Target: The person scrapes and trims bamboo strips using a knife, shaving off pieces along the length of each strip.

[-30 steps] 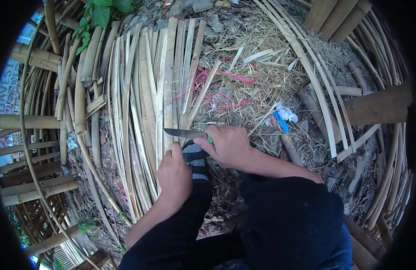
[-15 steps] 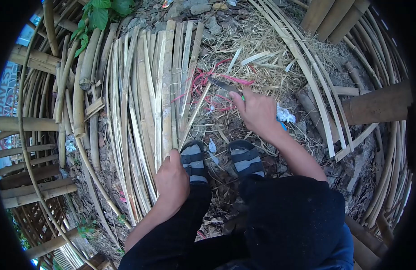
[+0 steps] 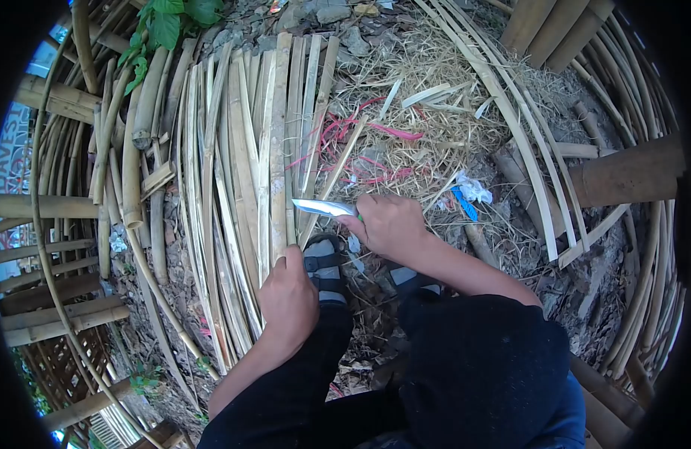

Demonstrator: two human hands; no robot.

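My right hand (image 3: 392,227) is closed around the handle of a knife (image 3: 320,207); a bit of green shows at the grip. Its shiny blade points left, crossing or hovering over the lower part of a thin bamboo strip (image 3: 338,170); whether it touches I cannot tell. The strip slants up and away to the right. My left hand (image 3: 288,294) is closed in a pinch at the strip's near end, above my left sandal (image 3: 324,263). Beside it on the left lie several long split bamboo slats (image 3: 277,142), side by side on the ground.
Pink plastic twine (image 3: 394,133) lies tangled among pale bamboo shavings (image 3: 442,123) ahead. Long bamboo strips (image 3: 521,138) curve along the right, near a thick bamboo pole (image 3: 622,172). White crumpled litter (image 3: 474,188) and a blue scrap (image 3: 463,203) are right of my right hand.
My right hand and the knife have come toward me along the strip, from its far end to near my left hand. The left hand stays almost in place.
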